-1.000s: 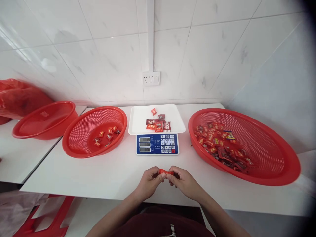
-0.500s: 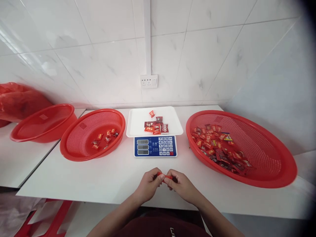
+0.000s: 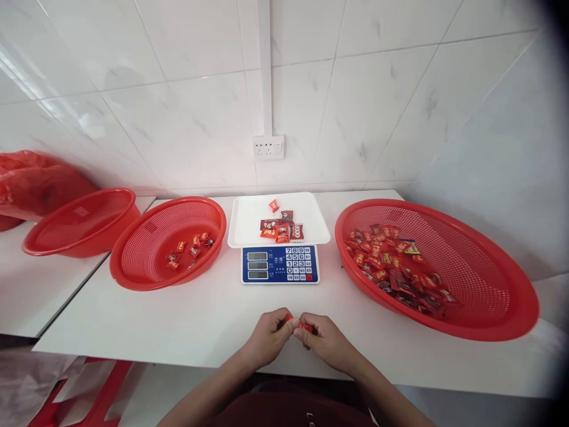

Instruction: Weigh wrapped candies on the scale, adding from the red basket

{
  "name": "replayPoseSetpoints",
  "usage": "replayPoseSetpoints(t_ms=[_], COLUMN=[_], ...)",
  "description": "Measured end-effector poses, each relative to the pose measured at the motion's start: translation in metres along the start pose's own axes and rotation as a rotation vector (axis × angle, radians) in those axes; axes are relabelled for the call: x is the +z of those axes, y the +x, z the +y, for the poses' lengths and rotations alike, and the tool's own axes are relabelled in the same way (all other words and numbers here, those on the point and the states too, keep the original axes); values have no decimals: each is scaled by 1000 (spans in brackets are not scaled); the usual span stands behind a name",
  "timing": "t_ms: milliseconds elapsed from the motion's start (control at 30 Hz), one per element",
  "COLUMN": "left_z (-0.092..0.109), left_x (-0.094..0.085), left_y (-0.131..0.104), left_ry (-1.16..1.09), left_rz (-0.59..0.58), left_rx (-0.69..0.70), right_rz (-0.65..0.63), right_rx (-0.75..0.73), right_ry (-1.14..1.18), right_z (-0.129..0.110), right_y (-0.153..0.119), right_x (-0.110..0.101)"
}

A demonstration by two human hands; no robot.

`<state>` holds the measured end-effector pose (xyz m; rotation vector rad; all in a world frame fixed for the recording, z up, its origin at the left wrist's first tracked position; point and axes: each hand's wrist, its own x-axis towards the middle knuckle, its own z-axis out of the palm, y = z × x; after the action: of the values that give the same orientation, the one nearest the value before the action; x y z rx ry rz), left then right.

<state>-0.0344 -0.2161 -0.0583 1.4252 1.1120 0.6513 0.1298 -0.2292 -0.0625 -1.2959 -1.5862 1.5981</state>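
Near the front edge of the white table, my left hand (image 3: 269, 337) and my right hand (image 3: 328, 341) meet, both pinching a small red wrapped candy (image 3: 305, 327) between thumbs and fingers. Much of it is hidden by the fingers. Beyond them stands a scale (image 3: 280, 264) with a blue keypad and a white tray (image 3: 246, 219) on top. Several red and dark red wrapped candies (image 3: 283, 232) lie on the tray. At the right, a large red basket (image 3: 484, 284) holds a heap of wrapped candies. A smaller red basket (image 3: 146, 243) at the left has several candies.
Farther left are a red basin (image 3: 80, 219) and a red plastic bag (image 3: 40, 184). A wall socket (image 3: 268, 147) is fixed on the tiled wall behind the scale. Red stool legs (image 3: 104, 394) show below the table at the lower left.
Both hands have shifted slightly, with the fingers a little differently placed on the red candy. The candies on the tray and in the baskets look unchanged.
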Motion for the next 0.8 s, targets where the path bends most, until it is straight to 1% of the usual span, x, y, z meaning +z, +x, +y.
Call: replayPoseSetpoints(t_ms=[100, 200, 367, 467, 667, 800], left_z=[1, 2, 2, 4, -2, -5], left_x=[-2, -2, -2, -4, -5, -5], left_y=[0, -1, -1, -2, -2, -1], left_ry=[-27, -47, -69, -61, -2, 4], left_rz=[-27, -50, -26, -33, 6, 7], left_rx=[-5, 7, -21, -37, 19, 17], right_rz=[29, 27, 20, 20, 25, 14], right_rx=[-32, -48, -37, -26, -38, -59], right_ry=[13, -1, 24, 42, 11, 6], right_z=[1, 2, 0, 0, 7, 11], right_y=[-1, -1, 1, 2, 4, 6], right_x=[3, 3, 3, 5, 8, 8])
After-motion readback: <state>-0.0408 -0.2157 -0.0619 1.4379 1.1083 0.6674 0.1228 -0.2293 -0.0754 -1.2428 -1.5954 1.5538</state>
